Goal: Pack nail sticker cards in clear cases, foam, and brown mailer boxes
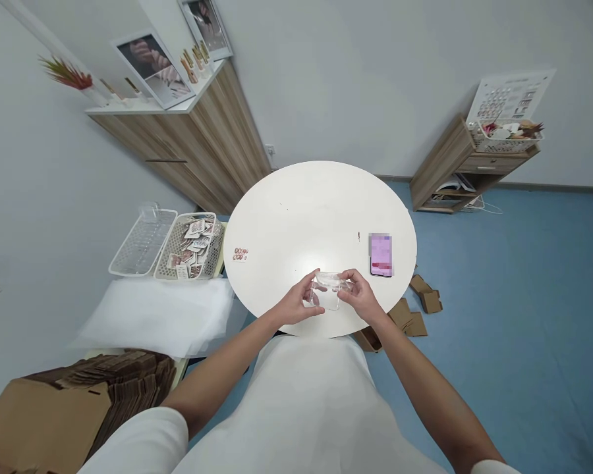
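Between my two hands, just above the near edge of the round white table [321,210], is a clear plastic box [330,299]. My left hand [299,303] grips its left side, thumb low and fingers at the upper edge. On the right side, my right hand [360,296] holds the box with thumb and fingers bent round it. Whether anything lies inside the box I cannot tell. Toward the table's left edge lies a set of small reddish press-on nails [240,254]. A phone [381,255] with a lit pink screen rests right of my hands.
Left of the table stand a white basket of small printed cards [194,245] and another basket [141,247] with clear plastic boxes. Nearer are translucent sheets [158,313] and stacked flat cardboard boxes [79,401]. Cardboard pieces [425,294] lie on the floor at right, below a wooden cabinet [454,168].
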